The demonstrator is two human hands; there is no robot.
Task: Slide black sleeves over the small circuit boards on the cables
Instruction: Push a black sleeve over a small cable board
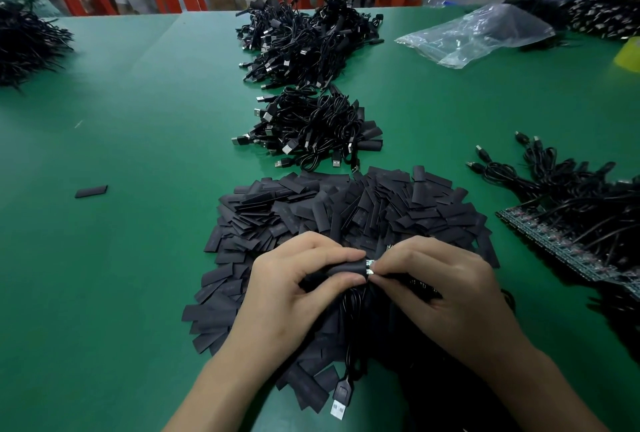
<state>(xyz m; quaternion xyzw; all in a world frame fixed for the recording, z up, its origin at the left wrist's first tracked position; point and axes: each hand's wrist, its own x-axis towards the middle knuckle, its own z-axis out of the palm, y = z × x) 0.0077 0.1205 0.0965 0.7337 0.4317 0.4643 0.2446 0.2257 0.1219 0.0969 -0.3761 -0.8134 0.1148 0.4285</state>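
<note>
My left hand (298,293) pinches a black sleeve (346,269) between thumb and fingers. My right hand (440,289) pinches a small circuit board (370,267); only its end shows at the sleeve's mouth. The board's black cable (349,345) hangs down between my hands and ends in a USB plug (339,404) near the table's front edge. Both hands hover over a wide heap of loose black sleeves (346,216).
On the green table (138,154), two piles of cables bearing sleeves (311,126) (304,40) lie farther back. Cables joined to a strip of boards (571,223) lie at right. A single sleeve (91,191) lies at left, a plastic bag (485,33) at the far right. Orange stools stand beyond.
</note>
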